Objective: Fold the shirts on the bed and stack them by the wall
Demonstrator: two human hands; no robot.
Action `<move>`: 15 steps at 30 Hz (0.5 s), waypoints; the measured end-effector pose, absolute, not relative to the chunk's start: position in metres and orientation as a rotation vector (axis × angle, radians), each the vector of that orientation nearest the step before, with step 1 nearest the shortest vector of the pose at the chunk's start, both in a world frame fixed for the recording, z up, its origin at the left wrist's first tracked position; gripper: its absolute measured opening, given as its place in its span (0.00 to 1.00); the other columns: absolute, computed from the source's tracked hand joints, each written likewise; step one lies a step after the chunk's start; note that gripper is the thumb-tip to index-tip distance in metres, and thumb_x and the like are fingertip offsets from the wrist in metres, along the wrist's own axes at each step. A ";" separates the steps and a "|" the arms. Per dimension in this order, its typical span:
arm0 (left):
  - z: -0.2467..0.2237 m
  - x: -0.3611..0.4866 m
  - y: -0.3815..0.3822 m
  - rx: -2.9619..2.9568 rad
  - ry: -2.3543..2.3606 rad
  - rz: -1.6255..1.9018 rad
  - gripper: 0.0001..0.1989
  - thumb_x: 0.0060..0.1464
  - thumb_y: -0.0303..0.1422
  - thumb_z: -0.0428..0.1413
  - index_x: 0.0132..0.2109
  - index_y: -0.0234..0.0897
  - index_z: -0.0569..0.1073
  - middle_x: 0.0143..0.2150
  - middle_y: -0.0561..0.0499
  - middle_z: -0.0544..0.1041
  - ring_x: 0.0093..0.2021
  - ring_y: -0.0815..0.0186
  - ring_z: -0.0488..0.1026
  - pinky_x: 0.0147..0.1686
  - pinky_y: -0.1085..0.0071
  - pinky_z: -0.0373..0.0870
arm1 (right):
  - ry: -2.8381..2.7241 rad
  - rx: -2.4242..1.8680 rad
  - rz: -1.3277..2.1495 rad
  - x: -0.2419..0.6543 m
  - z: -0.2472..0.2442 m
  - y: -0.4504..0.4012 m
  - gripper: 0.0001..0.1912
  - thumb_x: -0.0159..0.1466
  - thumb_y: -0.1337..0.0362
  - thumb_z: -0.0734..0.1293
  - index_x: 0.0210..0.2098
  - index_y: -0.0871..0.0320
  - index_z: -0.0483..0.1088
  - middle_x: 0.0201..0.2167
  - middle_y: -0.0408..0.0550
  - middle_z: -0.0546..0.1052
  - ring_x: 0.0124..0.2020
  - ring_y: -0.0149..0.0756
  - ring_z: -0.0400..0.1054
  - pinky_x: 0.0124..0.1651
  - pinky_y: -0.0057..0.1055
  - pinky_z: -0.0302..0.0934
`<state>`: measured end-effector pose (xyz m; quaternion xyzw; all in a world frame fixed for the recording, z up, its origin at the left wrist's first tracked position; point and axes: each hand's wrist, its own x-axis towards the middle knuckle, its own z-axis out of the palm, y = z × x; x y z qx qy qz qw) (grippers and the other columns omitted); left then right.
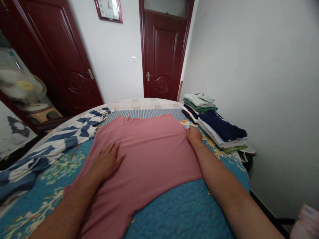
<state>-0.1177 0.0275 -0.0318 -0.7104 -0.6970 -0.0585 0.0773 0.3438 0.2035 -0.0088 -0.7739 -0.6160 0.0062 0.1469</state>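
A pink garment [154,149], which looks like a shirt, lies spread over the teal quilted bedspread [184,209]. My left hand [107,161] rests flat on its left part, fingers stretched out and a little apart. At the garment's right edge, my right hand [194,135] is closed on the cloth, and creases run from its fingers across the fabric. The garment's near left part reaches toward me, partly hidden under my left forearm.
Folded clothes [206,113] are stacked at the bed's right side by the wall. Blue-and-white striped cloth [72,136] lies crumpled along the left. Beyond the bed are two dark red doors [163,53], and an electric fan [25,86] stands at far left.
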 end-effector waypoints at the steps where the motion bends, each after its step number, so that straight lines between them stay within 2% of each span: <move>1: -0.030 -0.116 0.026 -2.102 -2.138 -0.149 0.41 0.71 0.53 0.39 0.76 0.27 0.63 0.78 0.32 0.63 0.77 0.43 0.60 0.75 0.45 0.56 | -1.764 -2.231 0.008 0.346 -0.009 0.202 0.21 0.74 0.66 0.59 0.60 0.61 0.78 0.55 0.65 0.81 0.56 0.49 0.78 0.57 0.40 0.68; 4: -0.023 -0.107 0.019 -2.057 -2.243 -0.106 0.40 0.72 0.53 0.39 0.78 0.30 0.60 0.80 0.35 0.59 0.79 0.43 0.57 0.75 0.43 0.54 | -1.792 -2.177 -0.094 0.352 -0.008 0.199 0.24 0.72 0.69 0.58 0.62 0.61 0.77 0.57 0.66 0.80 0.57 0.51 0.77 0.57 0.42 0.69; 6: -0.019 -0.102 0.016 -2.048 -2.282 -0.113 0.40 0.72 0.53 0.40 0.78 0.31 0.59 0.81 0.35 0.58 0.79 0.43 0.57 0.75 0.44 0.54 | -1.882 -2.051 -0.188 0.346 -0.005 0.195 0.24 0.72 0.68 0.58 0.62 0.62 0.77 0.58 0.66 0.79 0.59 0.53 0.75 0.61 0.44 0.67; 10: -0.013 -0.095 0.011 -2.039 -2.325 -0.166 0.37 0.73 0.52 0.42 0.78 0.36 0.61 0.81 0.36 0.58 0.79 0.44 0.56 0.74 0.43 0.54 | -2.236 -1.557 -0.211 0.294 -0.002 0.165 0.27 0.74 0.61 0.61 0.68 0.64 0.72 0.67 0.67 0.74 0.69 0.56 0.66 0.73 0.50 0.58; 13: -0.012 -0.093 0.009 -2.045 -2.316 -0.181 0.37 0.73 0.52 0.42 0.78 0.36 0.61 0.81 0.35 0.58 0.79 0.42 0.55 0.74 0.41 0.53 | -2.552 -1.119 -0.115 0.237 -0.009 0.123 0.32 0.77 0.53 0.58 0.75 0.63 0.63 0.76 0.62 0.64 0.77 0.52 0.55 0.78 0.49 0.50; 15: -0.013 -0.093 0.008 -2.047 -2.308 -0.204 0.37 0.73 0.53 0.42 0.78 0.36 0.61 0.81 0.35 0.58 0.79 0.41 0.55 0.74 0.41 0.53 | -2.710 -1.007 -0.021 0.210 -0.018 0.103 0.35 0.78 0.48 0.56 0.77 0.60 0.60 0.78 0.58 0.60 0.79 0.50 0.51 0.79 0.49 0.47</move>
